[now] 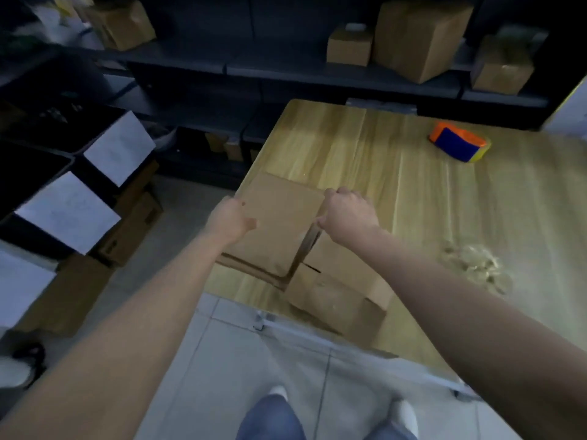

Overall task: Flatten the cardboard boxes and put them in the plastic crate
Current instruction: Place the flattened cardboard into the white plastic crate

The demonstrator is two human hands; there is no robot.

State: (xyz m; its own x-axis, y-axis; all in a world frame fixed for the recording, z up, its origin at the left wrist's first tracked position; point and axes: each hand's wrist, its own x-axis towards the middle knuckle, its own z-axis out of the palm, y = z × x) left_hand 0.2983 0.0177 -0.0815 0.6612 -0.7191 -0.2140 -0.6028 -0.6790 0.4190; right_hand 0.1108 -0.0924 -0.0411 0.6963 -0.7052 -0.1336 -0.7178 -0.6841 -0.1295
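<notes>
- While both hands close on a flattened cardboard box (pixel 279 223) at the near-left corner of the wooden table (pixel 397 173), the job looks only partly done — this piece lies collapsed, yet it has not reached any crate.
- Left hand (pixel 232 219) grips the box's left edge, thumb on top and fingers hidden beneath; right hand (pixel 347 214) curls closed over its right edge.
- Just beside it, touching its near-right corner, a second cardboard box (pixel 336 281) looks still partly folded up, its flaps loose — by the look of it, that one is left to flatten.
- Crumpled tape scraps (pixel 473 265) lie on the table to the right, and a tape dispenser (pixel 457 144) sits well apart near the far edge.
- Dark bins (pixel 35 173) stand on the floor to the left, white sheets (pixel 68 211) lying over their rims; whether one is the plastic crate, and what they hold, cannot be told in the dim light.
- More cardboard (pixel 127 230) rests on the floor by those bins, and several assembled cartons (pixel 419 39) stand on the dark shelving (pixel 286 68) behind — whether those belong to the task is unclear.
</notes>
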